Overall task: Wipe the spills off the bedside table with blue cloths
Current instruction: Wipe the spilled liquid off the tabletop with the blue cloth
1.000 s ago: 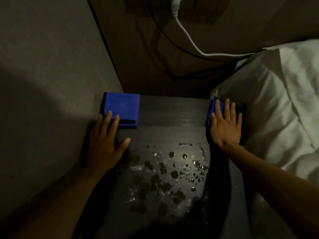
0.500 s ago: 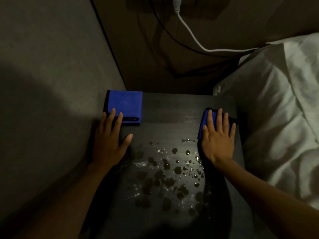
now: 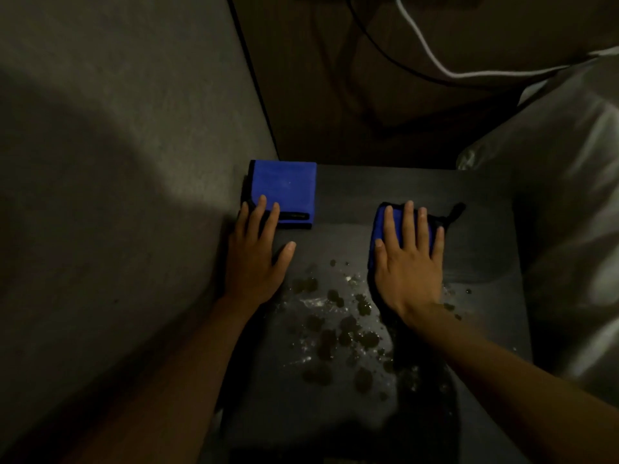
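Observation:
A dark bedside table (image 3: 479,229) carries a patch of spilled droplets (image 3: 338,326) in its middle. One folded blue cloth (image 3: 286,189) lies flat at the back left corner. My left hand (image 3: 256,259) rests flat on the table with its fingertips on that cloth's near edge. A second blue cloth (image 3: 380,226) lies right of centre, mostly hidden under my right hand (image 3: 408,266), which presses flat on it with fingers spread. This cloth's near edge touches the right side of the spill.
A grey wall (image 3: 117,162) runs along the table's left side and a brown panel (image 3: 385,95) stands behind it. A white cable (image 3: 435,61) hangs across the panel. White bedding (image 3: 569,195) presses against the table's right edge.
My right hand has slid its cloth left and toward me, from the table's right edge onto the right side of the spill. The left hand stays on the other cloth's edge.

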Action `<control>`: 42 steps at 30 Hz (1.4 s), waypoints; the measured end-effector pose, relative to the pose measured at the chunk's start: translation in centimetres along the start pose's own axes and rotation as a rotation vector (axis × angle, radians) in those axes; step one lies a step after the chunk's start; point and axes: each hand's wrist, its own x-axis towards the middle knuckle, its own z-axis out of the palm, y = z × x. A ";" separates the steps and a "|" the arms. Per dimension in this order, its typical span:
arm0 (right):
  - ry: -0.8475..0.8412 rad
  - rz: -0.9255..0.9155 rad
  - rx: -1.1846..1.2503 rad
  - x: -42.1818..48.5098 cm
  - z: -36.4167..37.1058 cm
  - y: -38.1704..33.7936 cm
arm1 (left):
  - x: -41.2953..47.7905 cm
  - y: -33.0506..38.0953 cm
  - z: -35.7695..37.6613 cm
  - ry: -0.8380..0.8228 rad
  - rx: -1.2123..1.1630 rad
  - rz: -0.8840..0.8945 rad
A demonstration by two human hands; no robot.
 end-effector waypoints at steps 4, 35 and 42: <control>-0.016 -0.032 0.000 -0.4 0.3 -2.8 | 0.1 0.1 0.0 0.010 0.003 -0.010; -0.025 -0.187 0.191 -4.7 2.3 -17.2 | 1.2 1.2 -1.1 0.041 -0.167 -0.085; -0.042 -0.432 0.171 -4.4 2.4 -17.1 | 1.0 0.5 -0.6 0.071 -0.240 -0.058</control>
